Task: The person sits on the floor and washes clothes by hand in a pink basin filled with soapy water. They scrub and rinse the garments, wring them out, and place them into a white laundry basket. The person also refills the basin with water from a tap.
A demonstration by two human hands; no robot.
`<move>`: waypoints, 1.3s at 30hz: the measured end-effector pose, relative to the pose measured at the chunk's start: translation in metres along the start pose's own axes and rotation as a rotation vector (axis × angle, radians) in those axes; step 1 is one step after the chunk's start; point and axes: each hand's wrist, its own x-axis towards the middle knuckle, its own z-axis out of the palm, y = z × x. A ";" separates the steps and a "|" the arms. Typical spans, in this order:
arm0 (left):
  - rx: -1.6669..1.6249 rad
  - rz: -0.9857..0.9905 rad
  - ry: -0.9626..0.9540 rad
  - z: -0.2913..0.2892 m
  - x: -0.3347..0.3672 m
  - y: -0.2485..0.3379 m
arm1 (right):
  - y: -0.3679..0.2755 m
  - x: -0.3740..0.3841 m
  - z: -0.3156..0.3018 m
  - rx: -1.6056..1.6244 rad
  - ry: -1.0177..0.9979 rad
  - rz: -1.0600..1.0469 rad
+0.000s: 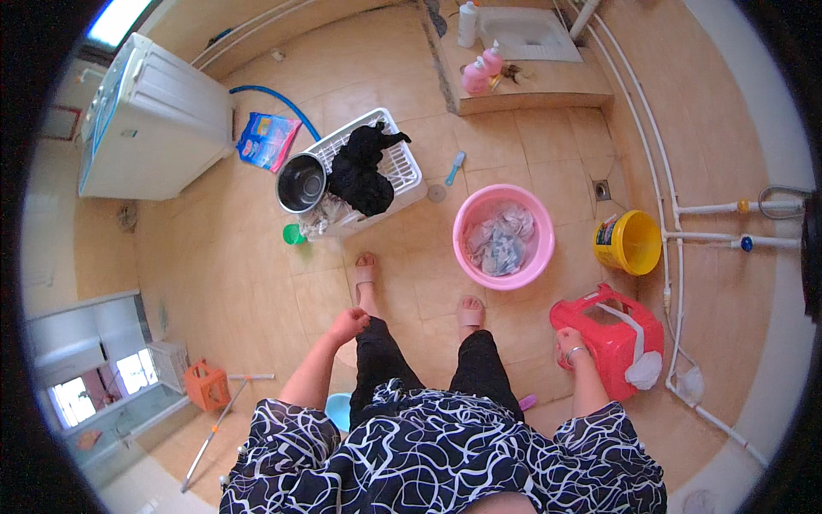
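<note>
My right hand (569, 344), a bracelet at its wrist, is closed on the edge of a red plastic stool (606, 368) at my right. A white cloth (644, 370) hangs over the stool's side. My left hand (349, 326) hovers beside my left knee, its fingers curled in and nothing visible in them. Ahead on the floor stands a pink basin (542, 244) with wet, pale laundry (501, 240) in it. Farther left, a white slatted basket (409, 193) carries black clothes (364, 176), a metal bowl (301, 182) and some greyish cloth (325, 214).
A yellow bucket (629, 242) stands by the wall pipes at right. A blue brush (455, 168) lies between basin and raised sink ledge (531, 103). Left are a green cup (294, 234), a detergent bag (268, 141), a blue hose (278, 96) and a washing machine (154, 120).
</note>
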 end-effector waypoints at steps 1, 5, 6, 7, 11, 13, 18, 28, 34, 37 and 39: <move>0.014 -0.006 -0.009 -0.013 0.011 -0.013 | -0.022 -0.003 0.006 0.025 -0.018 0.122; 0.113 -0.036 -0.072 -0.071 0.055 -0.044 | -0.051 0.005 0.051 0.023 0.108 0.018; 0.098 -0.036 -0.086 -0.086 0.069 -0.055 | -0.051 0.004 0.070 0.023 0.120 0.001; 0.083 -0.038 -0.100 -0.104 0.085 -0.068 | -0.053 0.006 0.092 0.022 0.131 -0.017; 0.088 -0.084 -0.117 -0.170 0.124 -0.107 | -0.096 0.000 0.175 -0.068 0.077 0.005; 0.122 -0.142 -0.113 -0.201 0.141 -0.146 | -0.157 -0.008 0.209 -0.047 -0.098 0.016; 0.321 -0.270 -0.208 -0.218 0.181 -0.285 | -0.270 -0.014 0.253 -0.004 -0.208 -0.023; 0.729 -0.156 -0.449 -0.081 0.239 -0.394 | -0.153 0.157 0.313 -0.367 -0.038 0.007; 1.192 0.504 0.580 0.031 0.410 -0.205 | -0.153 0.222 0.317 -0.661 0.387 -0.324; 1.148 0.498 0.565 0.049 0.436 -0.211 | -0.141 0.247 0.321 -0.658 0.483 -0.396; 1.233 0.485 0.559 0.049 0.424 -0.193 | -0.127 0.262 0.323 -0.609 0.402 -0.370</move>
